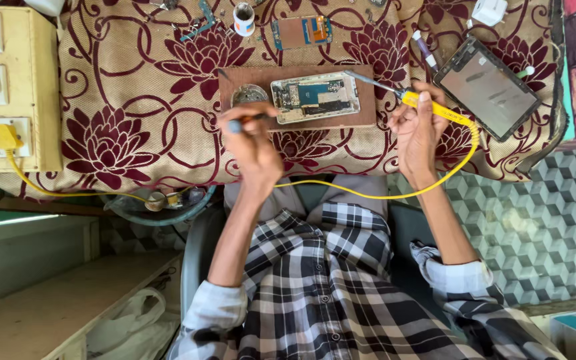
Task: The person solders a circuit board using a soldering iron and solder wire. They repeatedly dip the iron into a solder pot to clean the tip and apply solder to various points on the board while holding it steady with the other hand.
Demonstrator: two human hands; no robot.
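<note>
An opened phone [315,97] with its circuit board bare lies on a brown wooden board [368,113] on a floral cloth. My right hand [416,137] grips a yellow-handled soldering iron [435,109]; its metal tip reaches the phone's upper right corner. My left hand [251,140] pinches a thin dark tool with a grey-blue end [236,125], just below the board's left part, beside a small round tin [249,95]. The iron's yellow cord [368,193] loops under my wrists and runs left.
A dark touch-screen panel [488,87] lies right of the board. A loose circuit board [301,31], a small white bottle [243,19] and small parts lie further away. A yellowed switch box [11,87] with a yellow plug [5,137] stands at left.
</note>
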